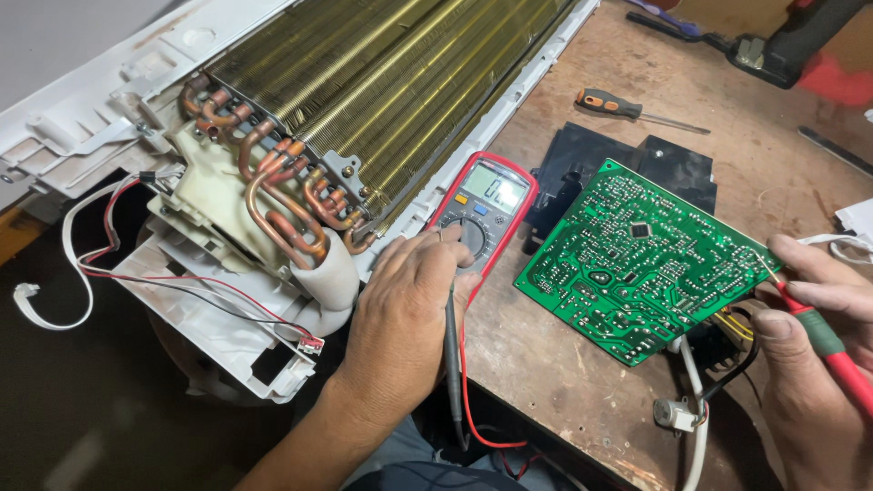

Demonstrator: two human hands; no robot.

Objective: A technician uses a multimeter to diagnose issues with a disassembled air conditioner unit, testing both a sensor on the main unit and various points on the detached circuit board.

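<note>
Closest to the lens, the person's left hand (409, 300) rests on the front edge of the wooden workbench (564, 373), its fingers bent onto the rotary dial of a red-cased digital multimeter (482, 218), while a black test probe (452, 355) is pinned under the palm and hangs down over the bench edge beside a red lead (468, 400). The meter lies face up, tilted slightly, its lit display toward the person, touching the white plastic frame of an opened air-conditioner indoor unit (182, 309). That unit fills the upper left: a gold-coloured finned coil (391, 82) slopes away, and a bundle of bent copper tubes (282, 200) sits at its near end, with red, black and white wires (100, 255) trailing off to the left. To the right of the meter, a green circuit board (637, 259) is propped at an angle, solder side up, leaning over a black plastic housing (591, 164). The right hand (809, 327) is closed around a red test probe (818, 332), whose thin metal tip touches the right edge of the board; the thumb and forefinger pinch the shaft. Below the board, yellow, black and white cables (718, 364) run down to a small white connector (675, 414). Farther back on the bench lies an orange-and-black screwdriver (627, 109), well apart from both hands.
</note>
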